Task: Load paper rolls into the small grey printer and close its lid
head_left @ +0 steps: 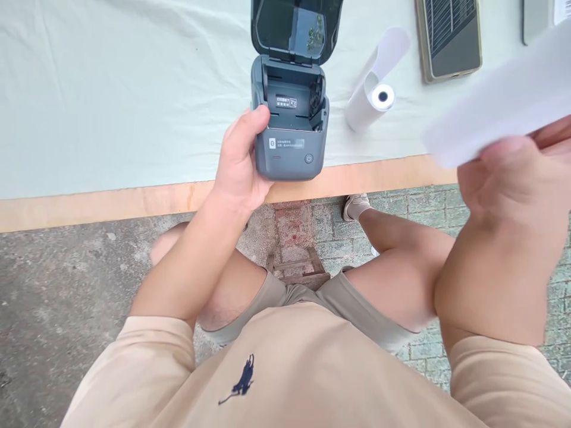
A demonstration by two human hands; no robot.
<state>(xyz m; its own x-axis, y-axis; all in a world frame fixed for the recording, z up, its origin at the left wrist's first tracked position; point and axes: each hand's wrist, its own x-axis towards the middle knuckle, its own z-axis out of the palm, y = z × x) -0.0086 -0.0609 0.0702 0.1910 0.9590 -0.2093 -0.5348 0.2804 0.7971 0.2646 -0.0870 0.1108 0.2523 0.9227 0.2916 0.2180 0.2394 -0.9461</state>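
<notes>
My left hand [243, 148] grips the left side of a dark grey label printer [289, 156], thumb on its upper rim. The printer's lid [297, 30] stands up and no roll sits in its bay. In my right hand [508, 172], at the right, a white strip of paper [499, 107] is pinched between thumb and fingers; it is slightly blurred. Between the printer and that hand a white paper roll [362, 110] lies on the table, its loose end curling up and away.
A phone [452, 38] in a clear-edged case lies at the back right, with a grey object [535, 21] at the corner beyond it. Pale cloth [134, 95] covers the table, whose wooden front edge [111, 202] runs above my knees. A wooden stool [298, 267] shows between my legs.
</notes>
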